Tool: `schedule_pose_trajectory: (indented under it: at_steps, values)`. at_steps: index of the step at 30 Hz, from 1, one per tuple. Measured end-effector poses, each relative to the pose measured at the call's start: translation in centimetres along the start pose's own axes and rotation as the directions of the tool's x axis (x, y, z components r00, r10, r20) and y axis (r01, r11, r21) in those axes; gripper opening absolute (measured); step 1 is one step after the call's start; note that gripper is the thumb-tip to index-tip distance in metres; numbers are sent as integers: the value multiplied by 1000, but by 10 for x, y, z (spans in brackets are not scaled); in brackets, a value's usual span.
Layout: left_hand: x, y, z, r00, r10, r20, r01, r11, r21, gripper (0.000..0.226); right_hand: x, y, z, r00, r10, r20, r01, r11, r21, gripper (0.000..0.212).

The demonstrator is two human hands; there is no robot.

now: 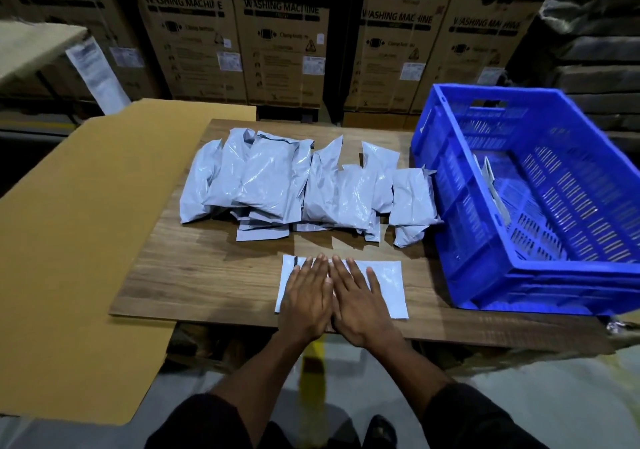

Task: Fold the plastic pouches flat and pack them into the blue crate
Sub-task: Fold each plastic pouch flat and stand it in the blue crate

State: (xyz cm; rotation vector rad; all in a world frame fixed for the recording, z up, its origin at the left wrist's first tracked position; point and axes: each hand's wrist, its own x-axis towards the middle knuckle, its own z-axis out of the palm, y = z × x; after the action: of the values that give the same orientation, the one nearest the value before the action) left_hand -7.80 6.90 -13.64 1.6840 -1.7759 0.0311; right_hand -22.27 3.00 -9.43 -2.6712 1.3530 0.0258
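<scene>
Warehouse packing bench: my left hand (304, 296) and right hand (360, 298) lie side by side, fingers straight, palms pressing one grey plastic pouch (388, 286) flat against the wooden tabletop (194, 275) — gripping nothing, only bearing down. The step in hand looks like the flattening or creasing itself. Behind it, a heap of unfolded pouches (277, 182) waits mid-table. The blue crate (540, 275) stands at my right, at least one pouch (491, 185) already inside against its near wall. Next, I judge, the pressed pouch must be pinched by an edge and carried right, over the crate's rim — without springing open.
</scene>
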Motion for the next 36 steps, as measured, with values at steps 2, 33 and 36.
schedule_pose_trajectory:
  at_steps: [2, 33, 36]
  values:
    - [0, 1, -4, 1000, 12, -1, -12, 996, 86, 48, -3, 4, 0, 999, 48, -5, -48, 999, 3, 64]
    - [1, -11, -24, 963, -57, 264, -10, 970, 243, 53, -11, 27, -4, 999, 16, 32, -15, 999, -35, 64]
    - [2, -16, -28, 947, -68, 313, -21, 962, 274, 55, -16, 36, -5, 998, 67, 3, -67, 997, -42, 68]
